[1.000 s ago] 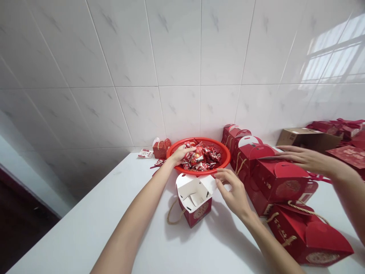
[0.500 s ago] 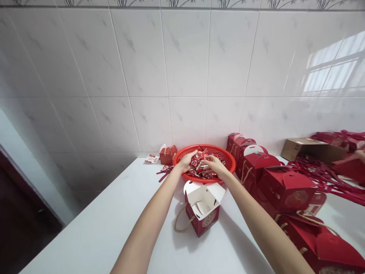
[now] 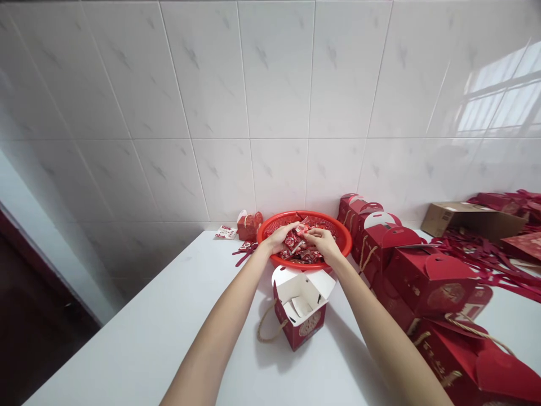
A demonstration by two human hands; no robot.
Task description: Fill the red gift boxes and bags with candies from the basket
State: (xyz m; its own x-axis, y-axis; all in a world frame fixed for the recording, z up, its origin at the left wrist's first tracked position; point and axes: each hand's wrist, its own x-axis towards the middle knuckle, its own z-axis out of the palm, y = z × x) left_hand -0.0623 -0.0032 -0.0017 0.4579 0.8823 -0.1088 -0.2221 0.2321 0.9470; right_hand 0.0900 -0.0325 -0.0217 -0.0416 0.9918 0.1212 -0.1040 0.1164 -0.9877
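Note:
Red-wrapped candies lie in a red plastic basket (image 3: 345, 248) against the wall. Over the basket's left part, my left hand (image 3: 279, 238) is curled round some wrapped candies. My right hand (image 3: 322, 242) is beside it, its fingers pinched on a wrapped candy close to the left palm. In front of the basket, nearer to me, stands a red gift box (image 3: 302, 332) with its white flaps up and a rope handle hanging at its left; a white piece shows inside it.
Closed red boxes (image 3: 431, 276) line the right side. Behind them are a cardboard box (image 3: 437, 219) and dark red ribbons (image 3: 477, 254). A small red box (image 3: 248, 226) and a printed card (image 3: 225, 232) sit left of the basket on the white table (image 3: 169, 316).
My right fingers have closed and moved nearer to my left hand. The view has tilted down slightly. Another person's hand at the right edge has left the view.

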